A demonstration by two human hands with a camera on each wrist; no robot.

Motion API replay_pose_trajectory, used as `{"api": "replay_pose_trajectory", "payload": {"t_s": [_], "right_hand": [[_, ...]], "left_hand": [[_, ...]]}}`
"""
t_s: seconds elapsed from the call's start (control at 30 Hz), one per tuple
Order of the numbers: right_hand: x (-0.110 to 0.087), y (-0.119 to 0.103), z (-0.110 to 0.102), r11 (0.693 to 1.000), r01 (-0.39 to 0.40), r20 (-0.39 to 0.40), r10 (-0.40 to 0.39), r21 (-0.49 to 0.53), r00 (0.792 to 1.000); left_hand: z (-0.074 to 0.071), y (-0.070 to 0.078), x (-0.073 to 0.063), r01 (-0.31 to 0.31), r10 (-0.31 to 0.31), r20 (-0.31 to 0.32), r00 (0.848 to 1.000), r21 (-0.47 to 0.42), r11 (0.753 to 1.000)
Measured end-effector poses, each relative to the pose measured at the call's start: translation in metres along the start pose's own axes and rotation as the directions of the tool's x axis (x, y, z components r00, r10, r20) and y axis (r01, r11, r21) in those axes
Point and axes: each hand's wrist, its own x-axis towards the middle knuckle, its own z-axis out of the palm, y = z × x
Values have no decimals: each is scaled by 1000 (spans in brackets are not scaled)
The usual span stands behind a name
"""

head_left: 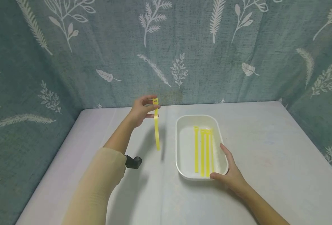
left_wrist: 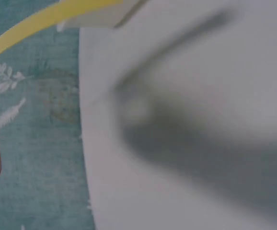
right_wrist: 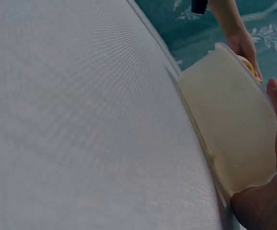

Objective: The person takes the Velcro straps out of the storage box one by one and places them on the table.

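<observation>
Raised over the table to the left of the tray, my left hand (head_left: 140, 111) pinches a thin yellow cable tie (head_left: 156, 131) near its slotted head. Its tail hangs almost straight down, and in the left wrist view the yellow band (left_wrist: 47, 19) curves across the upper left corner. My right hand (head_left: 233, 175) holds the near right corner of a white plastic tray (head_left: 186, 147), thumb at the front rim and fingers along the right side. Several more yellow cable ties (head_left: 196, 150) lie lengthwise in the tray's right half. The right wrist view shows the tray's outer wall (right_wrist: 229, 115).
A white cloth-covered table (head_left: 267, 150) spreads under the tray. Green leaf-patterned fabric (head_left: 166, 56) rises behind it and on both sides. A small black device (head_left: 133, 162) sits on my left wrist at the sleeve cuff.
</observation>
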Motion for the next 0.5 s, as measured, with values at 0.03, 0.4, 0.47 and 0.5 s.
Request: {"api": "replay_pose_trajectory", "payload": {"t_s": [0.03, 0.4, 0.47, 0.5], "right_hand": [[0, 0, 0, 1000, -1, 1, 1, 3, 1000], [-1, -2, -1, 1000, -7, 7, 7, 14, 1000], [-2, -3, 0, 1000, -8, 7, 8, 18, 1000], [-2, -4, 1, 1000, -6, 8, 6, 18, 1000]], "left_hand": [[-1, -3, 0, 5, -5, -1, 1000, -3, 1000], [1, -49, 1, 54, -53, 18, 998, -21, 998], [4, -57, 1, 66, -66, 20, 998, 1, 998], [6, -61, 2, 73, -73, 20, 997, 6, 997]]}}
